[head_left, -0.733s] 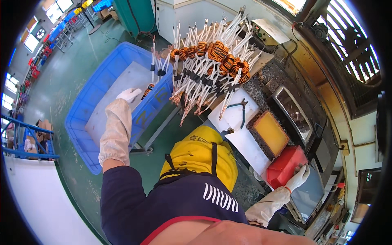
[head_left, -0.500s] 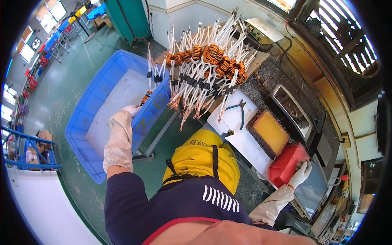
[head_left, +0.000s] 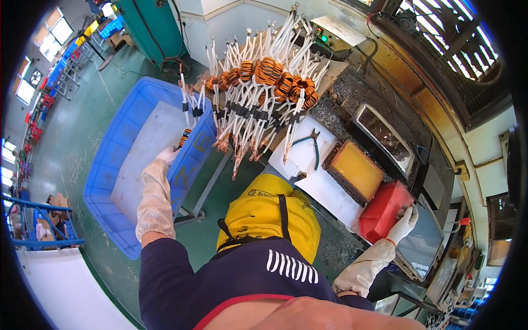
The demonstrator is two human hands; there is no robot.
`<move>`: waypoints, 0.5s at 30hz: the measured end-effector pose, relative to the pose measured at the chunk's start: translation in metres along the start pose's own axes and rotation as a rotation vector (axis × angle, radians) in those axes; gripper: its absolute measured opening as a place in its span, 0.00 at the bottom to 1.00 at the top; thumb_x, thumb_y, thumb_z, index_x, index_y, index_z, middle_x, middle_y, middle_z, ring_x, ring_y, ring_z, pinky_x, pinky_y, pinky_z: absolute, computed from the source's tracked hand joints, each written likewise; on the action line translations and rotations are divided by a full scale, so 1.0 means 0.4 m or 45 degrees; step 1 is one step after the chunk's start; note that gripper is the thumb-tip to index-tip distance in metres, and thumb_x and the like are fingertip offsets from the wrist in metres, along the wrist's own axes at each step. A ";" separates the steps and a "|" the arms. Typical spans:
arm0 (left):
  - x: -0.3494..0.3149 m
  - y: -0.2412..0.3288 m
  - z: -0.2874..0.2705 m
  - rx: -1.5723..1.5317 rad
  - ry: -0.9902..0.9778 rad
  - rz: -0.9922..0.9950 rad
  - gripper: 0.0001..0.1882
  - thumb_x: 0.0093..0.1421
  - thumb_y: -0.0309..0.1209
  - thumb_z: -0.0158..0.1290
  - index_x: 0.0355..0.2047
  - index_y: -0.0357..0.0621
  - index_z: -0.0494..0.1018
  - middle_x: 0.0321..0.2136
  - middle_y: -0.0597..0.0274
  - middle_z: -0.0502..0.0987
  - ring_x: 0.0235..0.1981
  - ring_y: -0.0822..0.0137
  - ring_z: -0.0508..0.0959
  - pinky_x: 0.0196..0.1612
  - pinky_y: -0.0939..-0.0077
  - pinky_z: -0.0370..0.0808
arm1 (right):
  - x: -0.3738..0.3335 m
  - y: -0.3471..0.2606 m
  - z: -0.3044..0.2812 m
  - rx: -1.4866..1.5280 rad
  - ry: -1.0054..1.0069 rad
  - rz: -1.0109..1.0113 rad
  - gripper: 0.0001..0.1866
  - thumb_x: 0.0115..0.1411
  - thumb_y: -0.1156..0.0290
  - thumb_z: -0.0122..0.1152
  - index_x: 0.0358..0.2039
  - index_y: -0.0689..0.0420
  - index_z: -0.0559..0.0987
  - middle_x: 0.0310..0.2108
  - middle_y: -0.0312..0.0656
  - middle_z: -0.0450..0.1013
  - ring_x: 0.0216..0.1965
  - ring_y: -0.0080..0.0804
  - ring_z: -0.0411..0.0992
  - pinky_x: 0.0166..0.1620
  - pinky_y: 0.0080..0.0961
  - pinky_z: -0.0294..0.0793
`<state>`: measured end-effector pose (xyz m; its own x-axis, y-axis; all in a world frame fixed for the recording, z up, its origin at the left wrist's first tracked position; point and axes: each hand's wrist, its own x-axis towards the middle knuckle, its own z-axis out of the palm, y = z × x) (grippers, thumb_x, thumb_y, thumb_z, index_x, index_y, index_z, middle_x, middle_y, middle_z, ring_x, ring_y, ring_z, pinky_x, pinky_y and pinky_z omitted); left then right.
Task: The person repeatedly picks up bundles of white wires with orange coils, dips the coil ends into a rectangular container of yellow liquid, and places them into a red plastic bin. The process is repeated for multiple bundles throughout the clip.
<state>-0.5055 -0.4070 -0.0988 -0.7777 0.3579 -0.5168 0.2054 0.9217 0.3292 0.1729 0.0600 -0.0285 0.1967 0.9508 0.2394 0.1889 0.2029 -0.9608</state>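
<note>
My left hand (head_left: 168,155), in a white glove, is inside the blue plastic bin (head_left: 144,83). Its fingers are closed at a copper-wound ring coil (head_left: 185,136), whose white leads with black sleeves (head_left: 196,111) point away from me; the fingertips are partly hidden. At the right, my gloved right hand (head_left: 405,224) is closed over the edge of a red plastic box (head_left: 379,215), its fingertips greyish. Ahead of me, a cluster of similar coils (head_left: 268,71) lies on cardboard, white leads sticking out on both sides and bare copper ends hanging toward me.
Teal-handled cutting pliers (head_left: 314,147) lie on a white sheet (head_left: 297,159). Beside them sit a dark-rimmed square tray with a yellow surface (head_left: 358,171) and a metal-framed basin (head_left: 404,162). A control box with a green light (head_left: 324,39) stands behind. A metal stand (head_left: 206,192) supports the bin.
The whole view has shifted slightly, so the coils and bench appear further left. Both hands keep nearly the same places, left at the coil and right at the red box.
</note>
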 end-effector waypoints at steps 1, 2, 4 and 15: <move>-0.024 0.033 -0.009 0.031 0.044 -0.017 0.35 0.57 0.61 0.46 0.50 0.43 0.76 0.40 0.48 0.80 0.44 0.56 0.79 0.49 0.66 0.71 | -0.001 -0.001 -0.007 0.011 -0.001 0.004 0.14 0.67 0.68 0.51 0.50 0.61 0.72 0.31 0.38 0.74 0.21 0.14 0.64 0.23 0.12 0.63; -0.050 0.056 -0.024 0.023 0.034 -0.039 0.35 0.57 0.61 0.45 0.50 0.43 0.76 0.41 0.48 0.80 0.45 0.56 0.79 0.50 0.66 0.71 | -0.001 -0.003 -0.005 0.032 -0.015 0.012 0.14 0.67 0.68 0.51 0.50 0.61 0.72 0.31 0.39 0.74 0.20 0.13 0.63 0.23 0.12 0.62; -0.079 0.086 -0.044 0.009 0.013 -0.081 0.36 0.58 0.61 0.45 0.50 0.43 0.75 0.42 0.47 0.80 0.47 0.56 0.78 0.51 0.67 0.70 | -0.001 -0.003 -0.007 0.056 -0.023 0.014 0.14 0.67 0.68 0.51 0.50 0.62 0.72 0.31 0.40 0.74 0.19 0.13 0.61 0.22 0.12 0.61; -0.065 0.057 -0.022 -0.309 -0.062 -0.021 0.36 0.60 0.56 0.50 0.55 0.36 0.71 0.44 0.52 0.79 0.44 0.65 0.78 0.48 0.71 0.72 | -0.002 0.004 -0.009 0.055 -0.013 -0.008 0.15 0.68 0.68 0.50 0.50 0.62 0.72 0.31 0.38 0.74 0.22 0.14 0.63 0.24 0.12 0.64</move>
<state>-0.4857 -0.3966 -0.0710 -0.7488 0.3556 -0.5593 0.0398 0.8665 0.4976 0.1767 0.0588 -0.0298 0.1855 0.9518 0.2442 0.1483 0.2185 -0.9645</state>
